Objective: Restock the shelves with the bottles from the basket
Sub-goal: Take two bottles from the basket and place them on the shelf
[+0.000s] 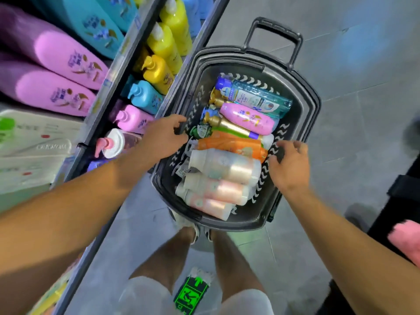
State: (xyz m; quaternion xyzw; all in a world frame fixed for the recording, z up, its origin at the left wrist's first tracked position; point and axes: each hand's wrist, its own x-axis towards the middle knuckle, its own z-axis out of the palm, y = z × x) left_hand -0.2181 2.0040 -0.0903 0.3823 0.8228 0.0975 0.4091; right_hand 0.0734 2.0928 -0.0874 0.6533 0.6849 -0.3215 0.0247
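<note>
Both hands are over a dark basket [312, 103] packed with bottles lying down, left hand [162, 136] at the left rim, right hand [289, 164] at the right with loose fingers, pale peach bottles [227, 169] nearest me, and the shelf [127, 71] of pump bottles just left.

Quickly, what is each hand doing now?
Left hand: open, holding nothing, at the basket rim.
Right hand: open, fingers loosely curled, holding nothing.

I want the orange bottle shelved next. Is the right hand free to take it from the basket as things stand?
Probably yes. The right hand is empty at the basket rim beside the orange bottle, whose top lies uncovered.
</note>
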